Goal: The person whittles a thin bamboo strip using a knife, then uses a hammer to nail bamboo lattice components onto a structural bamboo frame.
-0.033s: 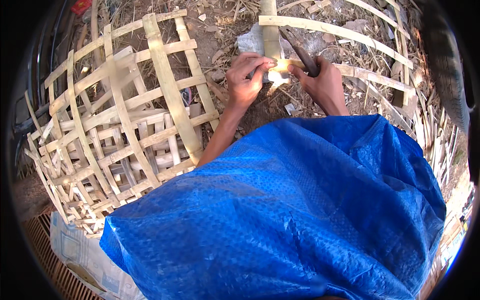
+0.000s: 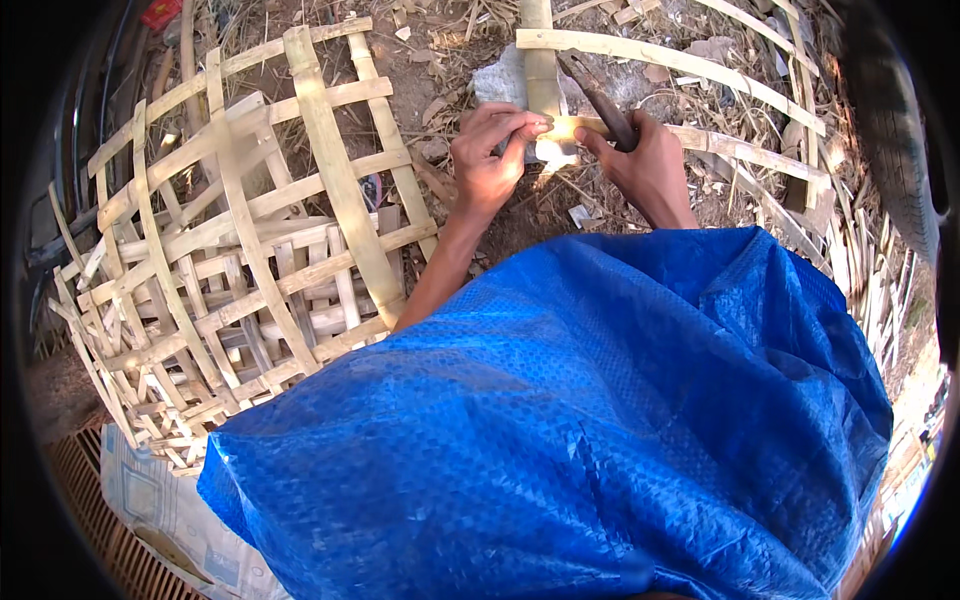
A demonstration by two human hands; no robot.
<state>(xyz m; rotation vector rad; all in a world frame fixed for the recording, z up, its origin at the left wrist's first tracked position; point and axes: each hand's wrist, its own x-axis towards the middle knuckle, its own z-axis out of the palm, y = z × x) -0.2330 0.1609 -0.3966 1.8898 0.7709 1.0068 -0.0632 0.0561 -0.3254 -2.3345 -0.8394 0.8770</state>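
Yellowish, the thin strip [image 2: 745,149] meets the broad slat [image 2: 543,82], fingers of the left hand [image 2: 487,162] pinched at its left end and those of the right hand [image 2: 650,168] clamped round a dark pointed tool [image 2: 603,106], which might nick skin if the strip springs loose.

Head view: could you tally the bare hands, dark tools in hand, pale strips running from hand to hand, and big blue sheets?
Bare hands: 2 (left hand, right hand)
Dark tool: 1
Pale strip from hand to hand: 1
Big blue sheet: 1
Total: 5
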